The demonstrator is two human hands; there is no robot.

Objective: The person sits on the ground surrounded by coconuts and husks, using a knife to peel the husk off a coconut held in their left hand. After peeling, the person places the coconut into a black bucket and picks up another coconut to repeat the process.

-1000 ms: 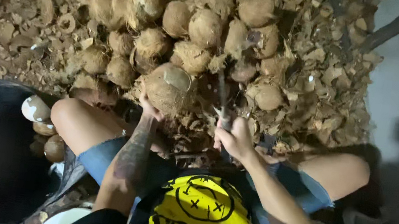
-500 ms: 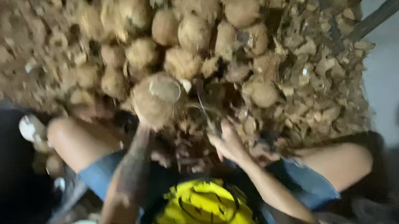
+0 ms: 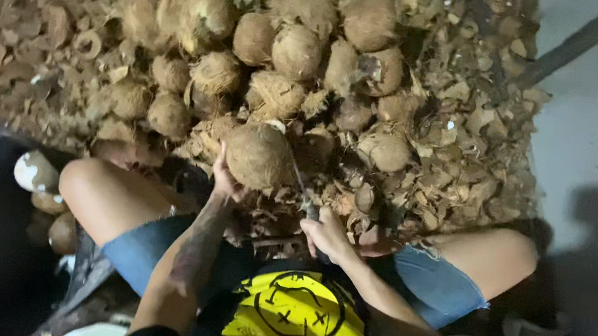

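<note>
— Where is it?
— I see my left hand (image 3: pixel 224 178) clamped on the husked coconut (image 3: pixel 258 155) in front of my knees, my right hand (image 3: pixel 327 233) gripping the knife (image 3: pixel 301 188) against its side.
— Advice?
— Keep strokes shallow, I'd say; the shell looks round, fibrous and hard, easy to slip on.
</note>
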